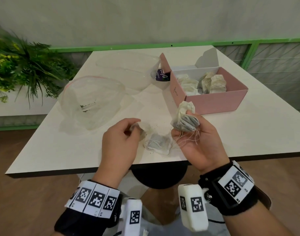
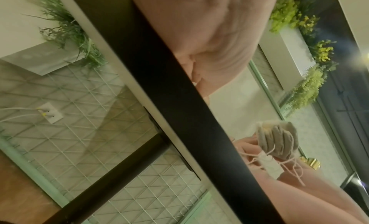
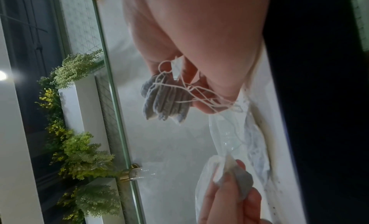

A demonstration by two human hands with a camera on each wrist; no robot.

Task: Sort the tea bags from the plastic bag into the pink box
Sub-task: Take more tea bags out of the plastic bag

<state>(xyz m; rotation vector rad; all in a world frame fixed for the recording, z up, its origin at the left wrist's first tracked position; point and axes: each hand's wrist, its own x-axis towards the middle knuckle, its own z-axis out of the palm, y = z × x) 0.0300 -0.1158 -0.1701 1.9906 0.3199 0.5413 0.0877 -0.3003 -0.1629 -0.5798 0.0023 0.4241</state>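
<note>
My right hand (image 1: 193,132) holds a bundle of several tea bags (image 1: 185,119) upright above the table's near edge, their strings dangling over the palm; the same bundle (image 3: 165,98) shows in the right wrist view and in the left wrist view (image 2: 277,142). My left hand (image 1: 128,132) pinches a single tea bag (image 1: 140,127), seen closer in the right wrist view (image 3: 237,180). Between the hands more tea bags (image 1: 158,143) lie on the table in thin clear plastic. The open pink box (image 1: 215,101), back right, holds several tea bags (image 1: 202,82).
An empty clear zip bag (image 1: 93,97) with a red seal lies left of centre. A second clear bag (image 1: 128,68) with a purple label (image 1: 162,74) lies behind it beside the box. Loose tea crumbs dot the white table (image 1: 60,142). Green plants (image 1: 18,65) stand at the far left.
</note>
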